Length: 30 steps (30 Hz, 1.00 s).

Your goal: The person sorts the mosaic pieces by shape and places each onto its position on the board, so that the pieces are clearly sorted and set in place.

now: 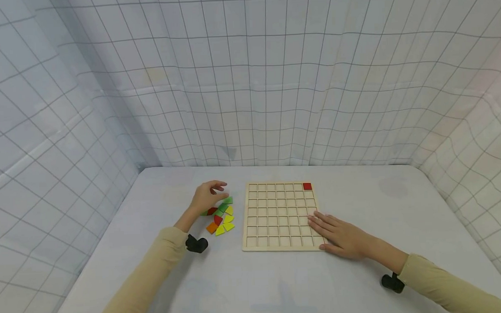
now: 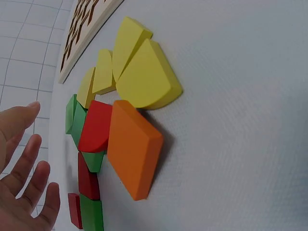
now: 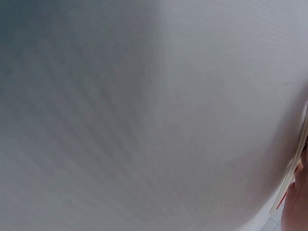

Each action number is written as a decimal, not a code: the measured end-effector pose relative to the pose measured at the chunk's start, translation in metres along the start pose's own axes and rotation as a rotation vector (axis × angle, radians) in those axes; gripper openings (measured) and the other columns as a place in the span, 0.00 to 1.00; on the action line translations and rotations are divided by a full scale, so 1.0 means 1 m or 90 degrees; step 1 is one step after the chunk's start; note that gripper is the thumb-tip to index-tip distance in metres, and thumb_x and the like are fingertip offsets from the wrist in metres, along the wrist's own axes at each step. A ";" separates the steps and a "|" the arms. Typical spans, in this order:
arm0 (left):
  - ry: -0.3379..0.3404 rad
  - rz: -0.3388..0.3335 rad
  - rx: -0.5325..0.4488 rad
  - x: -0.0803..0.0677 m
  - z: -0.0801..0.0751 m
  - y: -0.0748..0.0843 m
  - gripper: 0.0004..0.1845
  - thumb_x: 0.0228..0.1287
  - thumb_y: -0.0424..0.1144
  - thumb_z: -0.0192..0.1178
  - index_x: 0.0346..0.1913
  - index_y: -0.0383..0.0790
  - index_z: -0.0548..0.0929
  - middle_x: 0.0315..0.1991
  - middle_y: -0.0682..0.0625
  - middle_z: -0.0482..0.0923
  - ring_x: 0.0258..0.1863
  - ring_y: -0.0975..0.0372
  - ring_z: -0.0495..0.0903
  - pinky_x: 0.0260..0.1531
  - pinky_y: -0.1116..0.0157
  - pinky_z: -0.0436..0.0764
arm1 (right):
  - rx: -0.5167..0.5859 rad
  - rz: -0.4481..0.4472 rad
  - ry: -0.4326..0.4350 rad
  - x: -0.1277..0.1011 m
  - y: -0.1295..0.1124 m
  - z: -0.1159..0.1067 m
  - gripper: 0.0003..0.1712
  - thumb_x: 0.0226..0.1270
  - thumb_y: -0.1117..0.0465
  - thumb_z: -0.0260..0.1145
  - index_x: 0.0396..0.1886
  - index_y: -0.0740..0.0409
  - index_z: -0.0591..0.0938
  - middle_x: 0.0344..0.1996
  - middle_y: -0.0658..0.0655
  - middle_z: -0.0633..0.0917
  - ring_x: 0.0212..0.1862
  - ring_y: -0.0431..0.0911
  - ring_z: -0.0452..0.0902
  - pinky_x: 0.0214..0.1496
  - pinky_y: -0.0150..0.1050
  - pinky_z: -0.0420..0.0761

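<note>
The right hand [image 1: 344, 238] rests, fingers straight and gripping nothing, on the near right of the gridded board [image 1: 279, 217]. Left of this lie coloured pieces [image 1: 217, 220]; over the farther ones hovers the left hand [image 1: 204, 197], empty, fingers loosely parted. A red square [image 1: 307, 186] fills the far right cell.

My left hand [image 1: 206, 198] beside loose green, red and yellow pieces [image 2: 151, 79], an orange block [image 2: 129, 151] (four-sided) at their near left, the pale gridded board [image 1: 273, 220] to their right, a red square [image 1: 307, 186] in its far right cell, my right hand [image 1: 343, 236] across its near right edge.
</note>
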<state>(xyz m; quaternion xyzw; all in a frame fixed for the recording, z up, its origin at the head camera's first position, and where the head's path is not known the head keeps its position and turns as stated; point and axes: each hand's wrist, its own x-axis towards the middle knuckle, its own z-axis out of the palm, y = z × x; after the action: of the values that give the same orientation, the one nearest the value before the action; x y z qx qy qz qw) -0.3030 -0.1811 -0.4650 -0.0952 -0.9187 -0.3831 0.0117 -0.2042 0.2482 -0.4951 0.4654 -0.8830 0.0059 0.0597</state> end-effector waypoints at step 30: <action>-0.097 -0.028 0.076 0.005 -0.002 -0.006 0.17 0.55 0.43 0.69 0.46 0.38 0.86 0.38 0.45 0.83 0.37 0.57 0.78 0.40 0.62 0.76 | -0.003 -0.002 0.002 0.000 0.002 0.003 0.39 0.74 0.44 0.50 0.75 0.61 0.56 0.74 0.59 0.59 0.74 0.57 0.54 0.75 0.29 0.28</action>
<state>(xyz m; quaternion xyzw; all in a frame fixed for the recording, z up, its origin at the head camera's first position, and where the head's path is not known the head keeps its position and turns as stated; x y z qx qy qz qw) -0.3086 -0.1855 -0.4671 -0.1030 -0.9400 -0.3194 -0.0609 -0.2062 0.2495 -0.4981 0.4670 -0.8821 0.0040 0.0622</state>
